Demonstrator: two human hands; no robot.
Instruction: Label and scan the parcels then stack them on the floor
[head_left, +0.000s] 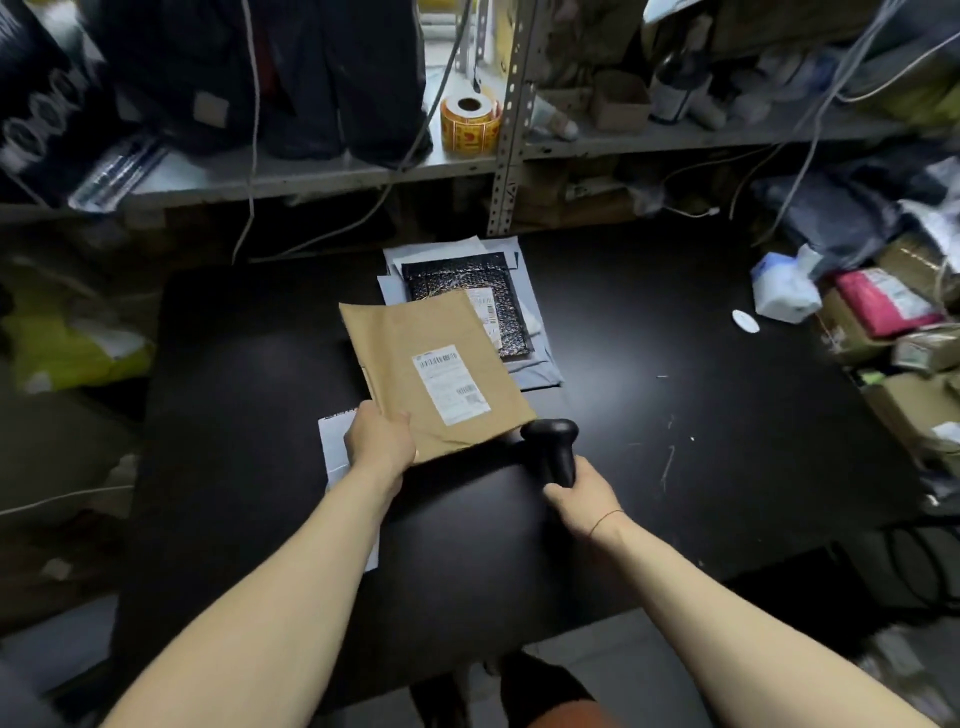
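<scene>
While the left hand (379, 439) grips one brown parcel (400, 343), the right hand (582, 493) holds one black scanner (551, 448).

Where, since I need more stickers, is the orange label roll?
The orange label roll stands at top centre of the head view, on the grey shelf behind the table, just left of the perforated post.

The label (451, 383) on the brown parcel (400, 338) is too blurred to read.
</scene>
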